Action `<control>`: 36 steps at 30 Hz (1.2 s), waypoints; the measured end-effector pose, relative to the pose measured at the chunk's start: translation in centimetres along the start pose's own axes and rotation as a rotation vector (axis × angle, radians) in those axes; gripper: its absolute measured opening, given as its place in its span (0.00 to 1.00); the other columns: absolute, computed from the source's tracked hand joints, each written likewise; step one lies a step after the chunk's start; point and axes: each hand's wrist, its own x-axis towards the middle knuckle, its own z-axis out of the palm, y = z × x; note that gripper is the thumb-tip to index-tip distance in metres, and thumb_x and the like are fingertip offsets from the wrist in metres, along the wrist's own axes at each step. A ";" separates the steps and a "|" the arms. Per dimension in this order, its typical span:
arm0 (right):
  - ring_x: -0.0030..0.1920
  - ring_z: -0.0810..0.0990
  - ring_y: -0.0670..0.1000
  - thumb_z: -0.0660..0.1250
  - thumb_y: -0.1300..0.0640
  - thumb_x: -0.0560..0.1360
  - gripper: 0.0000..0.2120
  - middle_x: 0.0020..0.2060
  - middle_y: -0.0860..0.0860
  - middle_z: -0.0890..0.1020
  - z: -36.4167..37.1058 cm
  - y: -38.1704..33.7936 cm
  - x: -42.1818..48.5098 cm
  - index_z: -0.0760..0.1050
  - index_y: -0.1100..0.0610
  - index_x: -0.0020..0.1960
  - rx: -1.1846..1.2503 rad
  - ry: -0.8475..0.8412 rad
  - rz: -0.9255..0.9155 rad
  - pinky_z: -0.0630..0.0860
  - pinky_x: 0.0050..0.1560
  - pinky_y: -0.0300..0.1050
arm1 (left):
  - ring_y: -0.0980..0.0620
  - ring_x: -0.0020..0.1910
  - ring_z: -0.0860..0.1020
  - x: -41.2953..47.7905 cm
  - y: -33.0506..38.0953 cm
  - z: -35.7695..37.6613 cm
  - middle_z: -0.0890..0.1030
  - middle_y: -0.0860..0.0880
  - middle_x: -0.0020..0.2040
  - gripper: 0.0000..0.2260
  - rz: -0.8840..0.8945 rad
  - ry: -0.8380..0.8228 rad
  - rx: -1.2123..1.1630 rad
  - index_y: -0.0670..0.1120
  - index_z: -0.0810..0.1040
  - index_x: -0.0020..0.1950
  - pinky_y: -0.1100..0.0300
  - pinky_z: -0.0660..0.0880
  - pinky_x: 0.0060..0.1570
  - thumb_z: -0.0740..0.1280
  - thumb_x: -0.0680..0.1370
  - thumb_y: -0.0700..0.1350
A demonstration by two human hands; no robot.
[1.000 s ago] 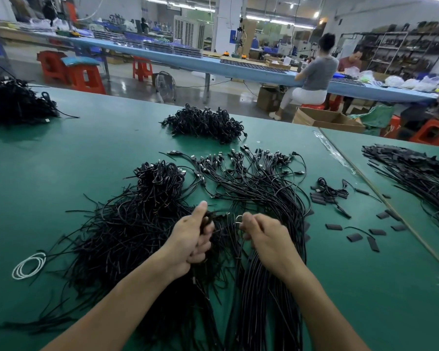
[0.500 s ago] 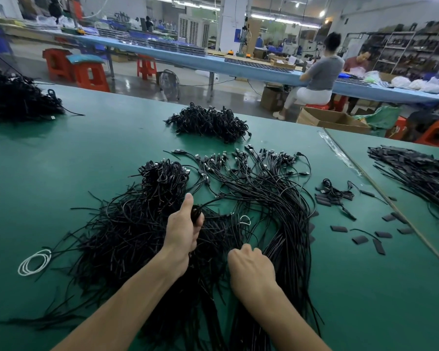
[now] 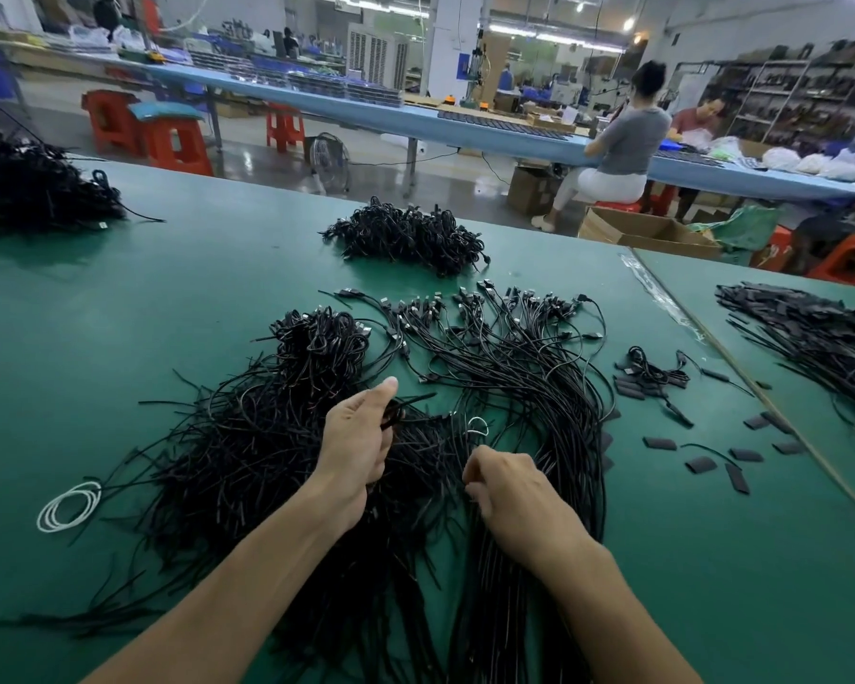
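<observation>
Green matting is laid over the workbench point(image 3: 144, 298), and cables are heaped across it. A short black strip point(image 3: 409, 403) is gripped in the left hand point(image 3: 359, 449), thumb raised, with its free end pointing right. The right hand point(image 3: 514, 491) is curled knuckles-up onto the cable bundle point(image 3: 554, 417). Whether a single strand is pinched cannot be told, since the fingertips are hidden. The bundle's long axis runs from the near edge away from the person and fans into plugs point(image 3: 529, 306) at the far end. It therefore lies directly beneath and beyond the right hand, just right of the strip. A pile of loose strips point(image 3: 238, 436) is spread left of the left hand. The right hand is judged the nearer for drawing out a strand.
</observation>
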 end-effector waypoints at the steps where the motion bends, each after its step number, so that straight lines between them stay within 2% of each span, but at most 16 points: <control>1: 0.51 0.76 0.51 0.62 0.58 0.82 0.04 0.52 0.50 0.76 -0.4 0.3 0.0 0.74 0.52 0.55 0.064 -0.025 0.010 0.77 0.53 0.48 | 0.58 0.20 0.56 0.0 0.0 0.0 0.62 0.54 0.25 0.17 0.000 -0.002 -0.008 0.50 0.66 0.34 0.66 0.55 0.17 0.65 0.81 0.53; 3: 0.52 0.78 0.48 0.64 0.58 0.80 0.07 0.52 0.49 0.79 -1.0 0.9 -0.1 0.77 0.51 0.55 0.144 -0.042 0.007 0.79 0.55 0.46 | 0.58 0.20 0.56 0.0 0.2 0.1 0.61 0.54 0.25 0.17 -0.005 0.005 -0.020 0.51 0.65 0.35 0.66 0.54 0.17 0.66 0.81 0.51; 6: 0.46 0.81 0.40 0.68 0.59 0.77 0.07 0.46 0.45 0.83 -2.5 1.6 -0.7 0.82 0.50 0.51 0.221 -0.086 -0.009 0.79 0.50 0.34 | 0.57 0.20 0.55 -0.2 0.4 0.3 0.61 0.55 0.25 0.14 -0.004 0.004 -0.038 0.50 0.67 0.39 0.66 0.54 0.17 0.66 0.81 0.49; 8: 0.42 0.82 0.40 0.70 0.60 0.75 0.07 0.41 0.45 0.85 -3.7 2.0 -1.2 0.82 0.48 0.47 0.339 -0.074 0.008 0.79 0.46 0.34 | 0.57 0.20 0.55 -0.3 0.6 0.3 0.61 0.55 0.24 0.12 -0.006 -0.011 -0.053 0.49 0.67 0.41 0.66 0.54 0.17 0.65 0.82 0.48; 12: 0.35 0.81 0.46 0.70 0.64 0.74 0.08 0.35 0.50 0.84 -5.3 1.8 -1.6 0.81 0.52 0.44 0.689 0.111 0.082 0.79 0.39 0.40 | 0.57 0.20 0.55 -1.0 0.6 0.8 0.60 0.55 0.24 0.14 0.033 -0.110 -0.067 0.49 0.65 0.38 0.67 0.54 0.17 0.63 0.82 0.47; 15: 0.36 0.80 0.48 0.70 0.66 0.74 0.08 0.37 0.53 0.83 -5.5 0.3 -1.5 0.80 0.53 0.45 0.882 0.304 0.056 0.78 0.38 0.42 | 0.56 0.19 0.55 -1.6 0.5 1.6 0.60 0.54 0.24 0.16 0.067 -0.219 -0.036 0.50 0.63 0.33 0.68 0.55 0.17 0.62 0.80 0.47; 17: 0.36 0.80 0.49 0.70 0.65 0.73 0.09 0.38 0.52 0.83 -5.6 -0.4 -1.6 0.79 0.51 0.44 0.826 0.311 0.011 0.79 0.38 0.44 | 0.56 0.19 0.55 -2.0 0.4 2.1 0.61 0.54 0.23 0.16 0.102 -0.272 -0.022 0.50 0.65 0.33 0.68 0.55 0.18 0.62 0.80 0.47; 18: 0.36 0.81 0.48 0.71 0.63 0.72 0.09 0.38 0.50 0.83 -5.5 -0.6 -1.7 0.79 0.49 0.43 0.702 0.260 0.001 0.80 0.39 0.44 | 0.56 0.19 0.55 -2.2 0.5 2.3 0.61 0.54 0.23 0.16 0.121 -0.284 -0.029 0.50 0.65 0.33 0.68 0.55 0.18 0.63 0.79 0.48; 20: 0.36 0.80 0.44 0.71 0.61 0.72 0.08 0.37 0.48 0.82 -5.4 -0.5 -1.9 0.79 0.48 0.42 0.440 0.141 0.004 0.79 0.37 0.37 | 0.56 0.20 0.54 -2.6 0.8 2.3 0.61 0.54 0.23 0.11 0.143 -0.274 -0.084 0.50 0.66 0.34 0.68 0.54 0.18 0.63 0.75 0.50; 22: 0.36 0.80 0.43 0.71 0.61 0.73 0.08 0.37 0.46 0.82 -5.4 -0.3 -2.1 0.78 0.48 0.42 0.353 0.143 0.013 0.77 0.36 0.33 | 0.55 0.20 0.54 -2.6 1.0 2.1 0.60 0.53 0.23 0.09 0.149 -0.244 -0.153 0.49 0.67 0.35 0.67 0.54 0.19 0.61 0.74 0.49; 24: 0.35 0.80 0.43 0.71 0.62 0.73 0.09 0.35 0.46 0.82 -5.4 -0.3 -2.1 0.77 0.48 0.42 0.387 0.302 0.005 0.79 0.36 0.36 | 0.55 0.21 0.53 -2.5 1.0 1.9 0.60 0.53 0.24 0.10 0.136 -0.234 -0.161 0.49 0.67 0.36 0.67 0.53 0.19 0.59 0.77 0.47; 27: 0.36 0.81 0.44 0.73 0.62 0.73 0.09 0.35 0.45 0.82 -5.6 -1.2 -2.2 0.77 0.48 0.44 0.618 0.521 -0.079 0.80 0.38 0.41 | 0.56 0.19 0.56 -2.9 0.8 2.1 0.62 0.53 0.23 0.08 0.075 -0.315 -0.079 0.49 0.67 0.39 0.68 0.55 0.19 0.60 0.79 0.45; 30: 0.39 0.82 0.46 0.73 0.63 0.74 0.09 0.40 0.44 0.83 -4.8 -2.9 -2.4 0.77 0.49 0.46 0.788 0.477 -0.197 0.80 0.41 0.40 | 0.55 0.23 0.68 -3.7 0.5 3.1 0.73 0.51 0.29 0.08 0.082 -0.410 -0.035 0.46 0.74 0.47 0.66 0.64 0.23 0.65 0.73 0.49; 32: 0.40 0.83 0.46 0.72 0.64 0.74 0.10 0.40 0.46 0.84 -4.3 -3.3 -2.6 0.77 0.50 0.47 0.835 0.404 -0.238 0.80 0.40 0.40 | 0.45 0.34 0.73 -4.1 0.4 3.6 0.79 0.44 0.39 0.13 0.118 -0.426 -0.054 0.44 0.79 0.53 0.58 0.68 0.33 0.64 0.73 0.50; 33: 0.39 0.82 0.46 0.72 0.65 0.74 0.11 0.39 0.47 0.84 -4.3 -3.3 -2.7 0.76 0.49 0.47 0.843 0.369 -0.240 0.79 0.39 0.40 | 0.45 0.35 0.73 -4.2 0.5 3.6 0.79 0.42 0.40 0.14 0.145 -0.421 -0.044 0.45 0.80 0.55 0.57 0.68 0.34 0.63 0.76 0.51; 36: 0.36 0.80 0.45 0.72 0.64 0.74 0.15 0.38 0.48 0.84 -4.4 -2.7 -3.1 0.73 0.45 0.49 0.795 0.256 -0.267 0.75 0.37 0.38 | 0.56 0.23 0.67 -4.2 0.8 3.1 0.72 0.51 0.27 0.18 0.191 -0.357 0.003 0.50 0.84 0.50 0.64 0.63 0.23 0.56 0.84 0.52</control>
